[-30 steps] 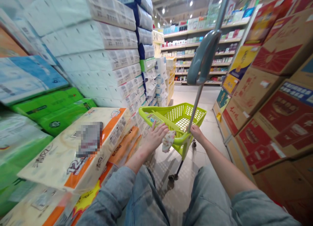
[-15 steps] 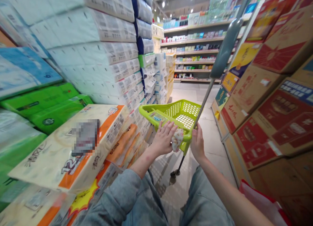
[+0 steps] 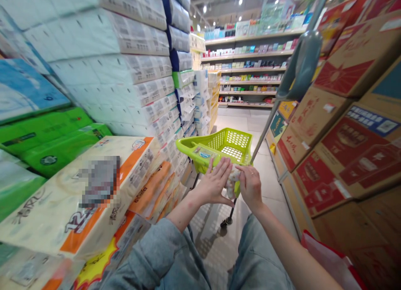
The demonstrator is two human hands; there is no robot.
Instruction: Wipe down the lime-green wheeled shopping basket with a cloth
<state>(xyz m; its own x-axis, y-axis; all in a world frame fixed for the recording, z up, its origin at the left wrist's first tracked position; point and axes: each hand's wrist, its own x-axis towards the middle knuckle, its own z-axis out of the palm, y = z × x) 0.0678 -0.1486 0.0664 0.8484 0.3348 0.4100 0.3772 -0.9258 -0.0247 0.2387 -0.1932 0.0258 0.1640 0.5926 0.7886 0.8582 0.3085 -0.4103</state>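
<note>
In front of me stands a lime-green shopping basket (image 3: 191,147) on thin legs, with holes in its walls and nothing seen inside. A crumpled pale cloth (image 3: 231,189) with coloured specks is bunched at its near rim, between my hands. My left hand (image 3: 213,183) lies flat over that rim, fingers stretched out, with the cloth beside its palm. My right hand (image 3: 250,187) is closed, its thumb and fingertips pinching the cloth's upper right edge. A metal pole (image 3: 265,131) with a grey looped handle (image 3: 300,66) rises at the basket's right.
Tall stacks of wrapped tissue packs (image 3: 147,68) line the left. A cream and orange tissue pack (image 3: 40,214) carries a blurred-out dark object. Cartons (image 3: 326,152) are piled on the right. A tiled aisle (image 3: 234,116) leads to stocked shelves (image 3: 247,68). A red-edged bag (image 3: 328,260) is lower right.
My right hand has left the base of the pole and moved inward to pinch the cloth. The left hand's thumb has spread out. The view has shifted slightly, and the grey handle shows its loop.
</note>
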